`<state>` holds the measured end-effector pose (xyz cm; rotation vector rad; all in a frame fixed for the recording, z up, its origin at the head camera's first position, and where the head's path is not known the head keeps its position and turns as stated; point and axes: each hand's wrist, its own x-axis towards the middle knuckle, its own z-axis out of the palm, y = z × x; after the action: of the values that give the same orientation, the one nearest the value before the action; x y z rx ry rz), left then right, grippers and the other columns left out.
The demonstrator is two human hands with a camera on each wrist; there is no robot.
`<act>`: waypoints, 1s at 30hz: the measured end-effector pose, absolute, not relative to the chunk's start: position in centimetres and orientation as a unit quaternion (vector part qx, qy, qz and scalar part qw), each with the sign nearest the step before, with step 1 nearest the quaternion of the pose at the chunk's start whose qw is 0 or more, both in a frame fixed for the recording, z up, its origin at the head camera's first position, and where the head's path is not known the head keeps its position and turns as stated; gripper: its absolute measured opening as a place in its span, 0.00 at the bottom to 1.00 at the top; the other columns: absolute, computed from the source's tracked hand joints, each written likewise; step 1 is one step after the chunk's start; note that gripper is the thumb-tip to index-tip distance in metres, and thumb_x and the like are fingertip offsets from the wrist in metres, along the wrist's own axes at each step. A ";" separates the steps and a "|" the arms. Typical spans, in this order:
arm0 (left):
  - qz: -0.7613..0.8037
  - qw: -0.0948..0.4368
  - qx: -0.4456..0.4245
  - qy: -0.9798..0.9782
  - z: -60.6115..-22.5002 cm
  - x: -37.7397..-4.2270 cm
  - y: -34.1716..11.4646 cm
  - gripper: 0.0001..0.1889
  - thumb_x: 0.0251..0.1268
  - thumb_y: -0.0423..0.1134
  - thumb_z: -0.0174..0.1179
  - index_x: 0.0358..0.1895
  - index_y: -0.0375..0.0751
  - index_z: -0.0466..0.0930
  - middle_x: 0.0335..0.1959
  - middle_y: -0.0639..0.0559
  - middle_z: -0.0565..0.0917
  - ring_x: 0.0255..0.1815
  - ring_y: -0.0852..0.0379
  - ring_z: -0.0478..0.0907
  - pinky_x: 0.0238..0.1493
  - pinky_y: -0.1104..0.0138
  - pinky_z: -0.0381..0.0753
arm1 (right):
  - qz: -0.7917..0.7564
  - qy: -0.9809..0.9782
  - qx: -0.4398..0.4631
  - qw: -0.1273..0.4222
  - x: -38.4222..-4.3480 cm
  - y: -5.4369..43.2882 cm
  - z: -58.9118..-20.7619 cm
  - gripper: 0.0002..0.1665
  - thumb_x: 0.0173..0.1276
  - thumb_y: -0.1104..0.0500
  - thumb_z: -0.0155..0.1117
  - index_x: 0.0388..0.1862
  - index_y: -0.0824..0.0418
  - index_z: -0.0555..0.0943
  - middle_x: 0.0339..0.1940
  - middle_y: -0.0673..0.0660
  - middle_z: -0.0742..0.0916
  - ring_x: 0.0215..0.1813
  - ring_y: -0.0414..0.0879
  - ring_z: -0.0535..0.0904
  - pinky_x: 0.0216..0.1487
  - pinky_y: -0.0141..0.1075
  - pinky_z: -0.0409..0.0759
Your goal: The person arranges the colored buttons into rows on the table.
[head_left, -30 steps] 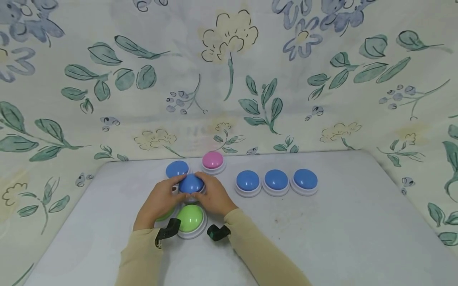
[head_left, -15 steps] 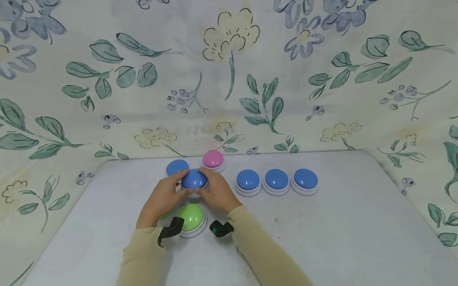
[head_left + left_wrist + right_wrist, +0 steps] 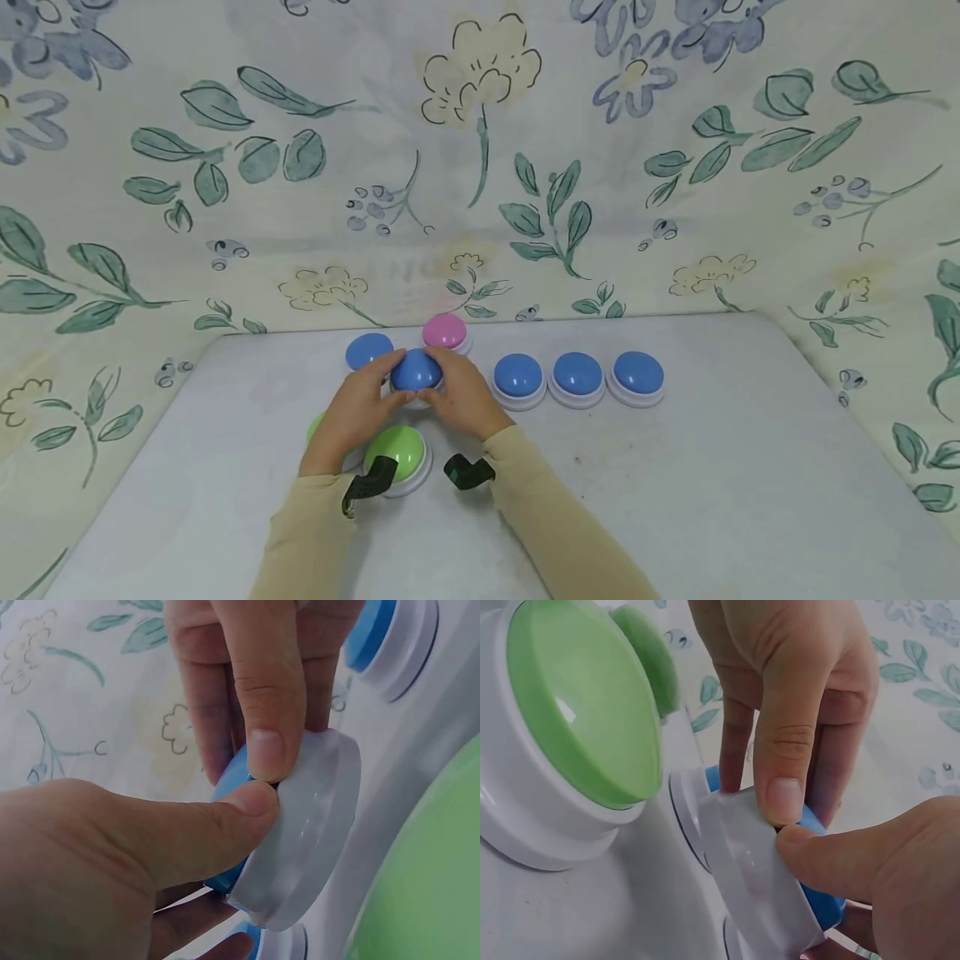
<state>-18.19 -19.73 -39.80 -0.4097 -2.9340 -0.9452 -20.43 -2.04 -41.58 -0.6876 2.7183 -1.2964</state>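
Note:
A blue dome-topped push button [image 3: 416, 371] with a white round base [image 3: 315, 825] is held between both hands, dome up. My left hand [image 3: 354, 419] grips its left side and my right hand [image 3: 467, 398] its right side. On the near side the two thumbs meet at the seam between dome and base, as both wrist views show. The other fingers reach round the far side and are partly hidden. Just behind stand a pink button [image 3: 444, 331] and another blue button [image 3: 367, 350], partly covered by the left hand's fingers.
Nearer the body, a green button [image 3: 397, 450] sits under the left wrist's black camera [image 3: 372, 478]; a second green button [image 3: 315, 423] is mostly behind the left hand. Right of the hands, blue buttons [image 3: 517, 375] stand in a row on the white table [image 3: 720, 467]. Flowered cloth [image 3: 465, 208] rises behind.
Both hands have shifted the held blue button to the right and slightly back, away from the back-left blue one. More of the second green button now shows. The other buttons stay put.

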 end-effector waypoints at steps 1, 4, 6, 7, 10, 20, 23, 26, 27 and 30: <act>-0.303 0.017 -0.132 -0.944 -39.9 -18.2 -19.6 0.33 0.69 0.34 0.64 0.73 0.26 0.63 0.71 0.28 0.67 0.69 0.29 0.68 0.67 0.40 0.70 | -0.416 0.882 -0.221 0.027 -20.4 -2.0 -41.5 0.37 0.71 0.62 0.65 0.76 0.66 0.64 0.74 0.62 0.72 0.75 0.55 0.67 0.76 0.43 0.65; -0.300 0.022 -0.135 -0.944 -40.1 -18.4 -19.4 0.33 0.69 0.34 0.64 0.73 0.27 0.62 0.72 0.29 0.67 0.69 0.30 0.68 0.68 0.41 0.69 | -0.411 0.885 -0.217 0.030 -20.4 -1.7 -41.2 0.37 0.72 0.62 0.65 0.76 0.65 0.64 0.74 0.62 0.72 0.75 0.55 0.67 0.76 0.43 0.65; -0.301 0.026 -0.137 -0.943 -40.2 -18.4 -19.3 0.34 0.69 0.34 0.64 0.73 0.27 0.62 0.72 0.30 0.67 0.71 0.31 0.66 0.69 0.42 0.68 | -0.409 0.886 -0.215 0.030 -20.5 -1.6 -41.2 0.37 0.72 0.62 0.65 0.76 0.65 0.64 0.74 0.62 0.72 0.75 0.54 0.67 0.75 0.43 0.65; -0.303 0.027 -0.139 -0.943 -40.2 -18.5 -19.2 0.34 0.69 0.34 0.64 0.73 0.27 0.62 0.72 0.30 0.67 0.71 0.32 0.66 0.70 0.42 0.67 | -0.411 0.885 -0.214 0.030 -20.5 -1.6 -41.1 0.37 0.72 0.62 0.65 0.76 0.65 0.64 0.74 0.62 0.72 0.75 0.54 0.67 0.75 0.43 0.65; -0.307 0.030 -0.143 -0.940 -40.1 -18.6 -19.0 0.34 0.69 0.34 0.64 0.73 0.27 0.62 0.72 0.30 0.67 0.72 0.32 0.65 0.70 0.42 0.67 | -0.418 0.884 -0.209 0.034 -20.7 -1.4 -41.0 0.37 0.72 0.62 0.65 0.76 0.65 0.64 0.75 0.62 0.72 0.75 0.55 0.67 0.75 0.44 0.65; -0.315 0.022 -0.147 -0.937 -40.3 -19.0 -18.3 0.33 0.70 0.34 0.63 0.74 0.27 0.62 0.72 0.32 0.67 0.73 0.33 0.63 0.72 0.44 0.64 | -0.425 0.885 -0.186 0.049 -20.9 -0.9 -40.9 0.37 0.72 0.62 0.65 0.77 0.65 0.64 0.76 0.62 0.70 0.76 0.55 0.66 0.75 0.46 0.66; -0.316 0.024 -0.152 -0.936 -40.3 -19.1 -18.1 0.33 0.69 0.34 0.63 0.73 0.26 0.62 0.72 0.31 0.68 0.73 0.33 0.64 0.73 0.44 0.64 | -0.427 0.883 -0.187 0.054 -20.9 -0.7 -40.8 0.37 0.72 0.63 0.64 0.76 0.66 0.63 0.76 0.63 0.70 0.76 0.56 0.65 0.75 0.46 0.65; -0.318 0.024 -0.155 -0.935 -40.5 -19.2 -17.8 0.33 0.68 0.33 0.64 0.73 0.25 0.63 0.71 0.31 0.68 0.73 0.34 0.64 0.73 0.45 0.64 | -0.424 0.884 -0.189 0.056 -20.9 -0.4 -40.8 0.36 0.72 0.64 0.64 0.76 0.68 0.63 0.75 0.65 0.70 0.76 0.57 0.66 0.75 0.48 0.65; -0.317 0.024 -0.155 -0.935 -40.5 -19.3 -17.7 0.33 0.68 0.32 0.64 0.73 0.25 0.63 0.71 0.31 0.69 0.73 0.34 0.65 0.73 0.45 0.64 | -0.421 0.885 -0.190 0.056 -21.0 -0.4 -40.8 0.36 0.72 0.64 0.64 0.76 0.69 0.63 0.75 0.65 0.70 0.75 0.58 0.66 0.75 0.48 0.65; -0.316 0.018 -0.151 -0.936 -40.7 -19.4 -17.3 0.33 0.68 0.32 0.65 0.72 0.26 0.64 0.72 0.31 0.68 0.73 0.35 0.64 0.73 0.46 0.64 | -0.412 0.889 -0.193 0.056 -21.1 -0.1 -40.7 0.37 0.72 0.64 0.65 0.75 0.70 0.64 0.75 0.67 0.70 0.75 0.59 0.67 0.74 0.49 0.67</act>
<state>-19.44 -17.35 -40.69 -0.4696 -2.9080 -0.9822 -21.06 -0.14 -40.73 -0.5852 2.6958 -1.2507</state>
